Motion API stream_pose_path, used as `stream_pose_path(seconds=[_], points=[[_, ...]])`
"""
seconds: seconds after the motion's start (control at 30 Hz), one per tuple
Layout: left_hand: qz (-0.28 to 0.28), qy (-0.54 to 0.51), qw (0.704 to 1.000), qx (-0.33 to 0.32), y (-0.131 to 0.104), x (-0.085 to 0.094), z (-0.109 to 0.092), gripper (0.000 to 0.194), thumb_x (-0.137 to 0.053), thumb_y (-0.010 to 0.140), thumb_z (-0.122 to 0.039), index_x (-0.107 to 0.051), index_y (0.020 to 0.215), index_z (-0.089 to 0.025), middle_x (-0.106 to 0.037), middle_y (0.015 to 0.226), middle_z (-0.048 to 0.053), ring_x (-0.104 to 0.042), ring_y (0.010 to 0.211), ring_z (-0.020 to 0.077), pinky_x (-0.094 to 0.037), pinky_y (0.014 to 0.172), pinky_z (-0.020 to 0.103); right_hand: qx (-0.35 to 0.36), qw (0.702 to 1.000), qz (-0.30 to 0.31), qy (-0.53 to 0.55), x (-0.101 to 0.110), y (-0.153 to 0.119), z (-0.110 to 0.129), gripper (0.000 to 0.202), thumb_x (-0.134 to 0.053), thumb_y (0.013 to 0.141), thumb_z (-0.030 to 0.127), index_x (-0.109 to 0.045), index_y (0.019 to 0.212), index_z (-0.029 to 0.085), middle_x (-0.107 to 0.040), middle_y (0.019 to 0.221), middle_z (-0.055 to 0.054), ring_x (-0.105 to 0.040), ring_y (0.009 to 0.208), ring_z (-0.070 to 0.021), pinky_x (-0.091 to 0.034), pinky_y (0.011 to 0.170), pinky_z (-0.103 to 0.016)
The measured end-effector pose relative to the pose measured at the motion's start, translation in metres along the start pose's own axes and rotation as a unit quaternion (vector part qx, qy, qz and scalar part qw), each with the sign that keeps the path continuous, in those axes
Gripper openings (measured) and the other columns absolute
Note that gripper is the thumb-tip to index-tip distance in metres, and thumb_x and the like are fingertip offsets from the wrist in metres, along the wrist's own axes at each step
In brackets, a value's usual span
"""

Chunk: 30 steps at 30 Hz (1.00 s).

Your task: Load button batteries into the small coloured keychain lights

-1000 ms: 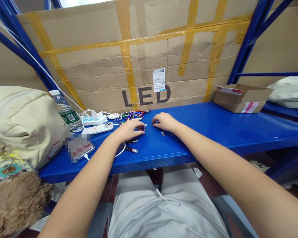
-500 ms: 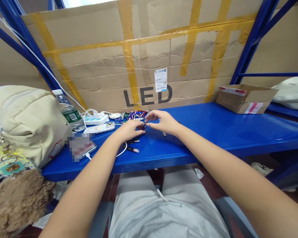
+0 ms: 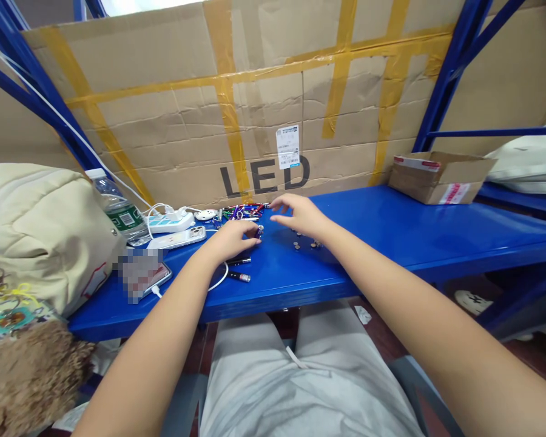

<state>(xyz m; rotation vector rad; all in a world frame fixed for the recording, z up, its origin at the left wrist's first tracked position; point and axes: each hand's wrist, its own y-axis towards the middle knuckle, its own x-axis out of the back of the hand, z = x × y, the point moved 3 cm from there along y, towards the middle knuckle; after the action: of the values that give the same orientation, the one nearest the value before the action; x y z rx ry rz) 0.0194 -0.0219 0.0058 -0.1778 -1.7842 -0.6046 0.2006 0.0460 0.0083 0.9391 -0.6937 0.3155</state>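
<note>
Between the thumb and fingers of my left hand (image 3: 233, 239) is a small purple metal tube (image 3: 259, 232) with a silver end; most of it is hidden. My right hand (image 3: 301, 216) hovers just to its right, fingers apart and nothing visible in them. Several small round discs, like button cells (image 3: 296, 246), lie on the blue tabletop (image 3: 368, 224) below my right hand. Two black pen-shaped tubes with silver tips, one a laser pointer by its look (image 3: 239, 277), rest below my left hand. Behind both hands sits a pile of colourful small metal tubes (image 3: 246, 212) and clips.
To the left stand a beige bag (image 3: 50, 224), a water bottle (image 3: 122, 212), a power strip (image 3: 170, 223) and two phones, one a white phone (image 3: 177, 238), with white cables. A cardboard box (image 3: 437, 179) sits at the right. Taped cardboard (image 3: 173, 133) walls the back.
My right hand has drawn away from the purple tube, opening a gap to my left hand. The tube stays in my left hand. The view has shifted slightly.
</note>
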Motion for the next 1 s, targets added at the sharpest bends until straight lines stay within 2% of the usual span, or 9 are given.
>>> stream_pose_path(seconds=[0.07, 0.17, 0.3, 0.47, 0.63, 0.73, 0.87, 0.93, 1.0], points=[[0.002, 0.015, 1.000, 0.003, 0.000, 0.001, 0.000, 0.014, -0.059, 0.082, -0.031, -0.061, 0.077, -0.018, -0.065, 0.079, 0.002, -0.057, 0.075, 0.0185, -0.040, 0.069, 0.028, -0.095, 0.993, 0.005, -0.077, 0.009, 0.001, -0.018, 0.022, -0.066, 0.080, 0.023, -0.069, 0.101, 0.015, -0.072, 0.103, -0.009, -0.064, 0.092, -0.0224, -0.049, 0.080, -0.033], [0.012, 0.023, 1.000, 0.009, 0.000, 0.001, -0.001, 0.014, -0.059, 0.082, -0.032, -0.061, 0.077, -0.018, -0.066, 0.080, 0.002, -0.058, 0.076, 0.0189, -0.040, 0.070, 0.028, -0.181, 0.965, 0.082, -0.170, 0.013, -0.002, -0.037, 0.013, -0.065, 0.079, 0.021, -0.072, 0.089, 0.017, -0.073, 0.098, -0.009, -0.065, 0.091, -0.0241, -0.048, 0.077, -0.032], [0.017, 0.020, 1.000, 0.014, 0.000, 0.001, -0.002, 0.015, -0.058, 0.082, -0.033, -0.062, 0.081, -0.019, -0.067, 0.082, 0.003, -0.059, 0.078, 0.0196, -0.041, 0.072, 0.029, -0.192, 0.949, 0.152, -0.197, 0.002, -0.003, -0.042, 0.018, -0.061, 0.083, 0.031, -0.074, 0.085, 0.020, -0.074, 0.089, -0.007, -0.066, 0.084, -0.0227, -0.048, 0.072, -0.030], [0.028, 0.017, 0.999, 0.004, 0.001, -0.002, 0.000, 0.019, -0.056, 0.082, -0.036, -0.061, 0.077, -0.019, -0.067, 0.080, 0.003, -0.058, 0.075, 0.0192, -0.041, 0.070, 0.029, -0.213, 0.937, 0.136, -0.242, -0.016, 0.001, -0.045, 0.026, -0.060, 0.082, 0.040, -0.075, 0.091, 0.021, -0.072, 0.101, -0.010, -0.065, 0.094, -0.0274, -0.048, 0.074, -0.033], [0.025, 0.000, 1.000, 0.009, 0.001, -0.003, 0.003, 0.019, -0.056, 0.081, -0.037, -0.063, 0.081, -0.019, -0.067, 0.081, 0.003, -0.058, 0.076, 0.0192, -0.041, 0.069, 0.029, -0.232, 0.943, 0.109, -0.211, -0.020, 0.002, -0.053, 0.019, -0.067, 0.077, 0.036, -0.076, 0.082, 0.020, -0.072, 0.098, -0.011, -0.064, 0.092, -0.0258, -0.048, 0.075, -0.032], [0.026, -0.006, 1.000, 0.009, 0.001, -0.004, 0.004, 0.018, -0.057, 0.081, -0.037, -0.063, 0.081, -0.019, -0.067, 0.081, 0.002, -0.058, 0.075, 0.0189, -0.041, 0.069, 0.029, -0.195, 0.963, 0.081, -0.171, -0.018, 0.004, -0.050, 0.016, -0.069, 0.077, 0.034, -0.074, 0.078, 0.019, -0.069, 0.092, -0.012, -0.063, 0.086, -0.0243, -0.047, 0.075, -0.033], [0.023, -0.012, 1.000, 0.008, 0.000, -0.004, 0.005, 0.015, -0.059, 0.081, -0.033, -0.062, 0.078, -0.019, -0.066, 0.077, 0.001, -0.058, 0.073, 0.0181, -0.041, 0.067, 0.028, -0.021, 0.999, -0.002, -0.041, -0.014, 0.004, -0.017, 0.012, -0.066, 0.081, 0.028, -0.072, 0.083, 0.018, -0.064, 0.088, -0.007, -0.060, 0.083, -0.0183, -0.046, 0.078, -0.031], [0.023, -0.015, 1.000, 0.006, 0.000, -0.004, 0.004, 0.014, -0.060, 0.081, -0.031, -0.062, 0.078, -0.018, -0.066, 0.075, 0.001, -0.058, 0.072, 0.0176, -0.040, 0.067, 0.027, 0.065, 0.997, -0.010, 0.040, -0.013, 0.000, 0.004, 0.011, -0.065, 0.082, 0.026, -0.070, 0.086, 0.018, -0.062, 0.087, -0.005, -0.058, 0.083, -0.0165, -0.045, 0.077, -0.029], [0.020, -0.021, 1.000, 0.008, 0.000, -0.004, 0.003, 0.013, -0.061, 0.081, -0.030, -0.063, 0.080, -0.018, -0.066, 0.076, 0.001, -0.058, 0.071, 0.0175, -0.040, 0.067, 0.027, 0.111, 0.991, 0.006, 0.072, -0.013, -0.004, 0.019, 0.009, -0.066, 0.082, 0.025, -0.070, 0.085, 0.018, -0.061, 0.086, -0.004, -0.058, 0.085, -0.0167, -0.045, 0.078, -0.029]])
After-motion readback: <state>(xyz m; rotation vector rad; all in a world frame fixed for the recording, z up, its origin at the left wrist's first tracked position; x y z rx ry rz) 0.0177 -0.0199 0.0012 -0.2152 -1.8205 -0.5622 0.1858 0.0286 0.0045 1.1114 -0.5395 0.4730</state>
